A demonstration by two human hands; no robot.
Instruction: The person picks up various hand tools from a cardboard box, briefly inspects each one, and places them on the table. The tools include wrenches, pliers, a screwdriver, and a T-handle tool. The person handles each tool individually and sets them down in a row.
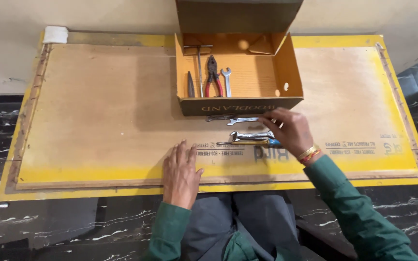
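We have a single view, from a camera worn on the head, and it looks steeply down and forward over the person's lap onto a plywood board (97, 111) with yellow edges. We sit close: the board fills nearly the whole width, its near edge just above the knees at the bottom. The far edge meets a pale wall at the top, where an open cardboard box (289, 63) stands, seen from above so that we look into it. Both forearms enter from the bottom edge. Dark marbled floor shows at either side. No second view shares the scene.
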